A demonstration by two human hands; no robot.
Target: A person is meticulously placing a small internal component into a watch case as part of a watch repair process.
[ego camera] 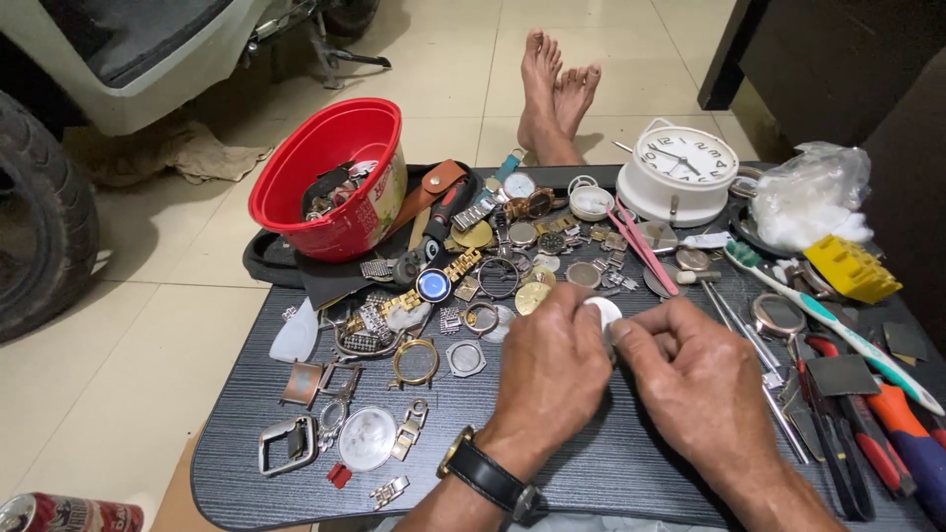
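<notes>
- Where the two hands meet above the dark table [611, 473], a small white disc [603, 312] sits between them, near the table's middle.
- The left hand [550, 369] pinches its left edge.
- The right hand [690, 379] closes fingertips on its right edge, equally near.

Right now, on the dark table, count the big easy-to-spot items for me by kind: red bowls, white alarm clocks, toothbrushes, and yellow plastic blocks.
Red bowl: 1
White alarm clock: 1
Toothbrush: 1
Yellow plastic block: 1
Total: 4

The left hand and right hand together pinch a small white disc.
</notes>
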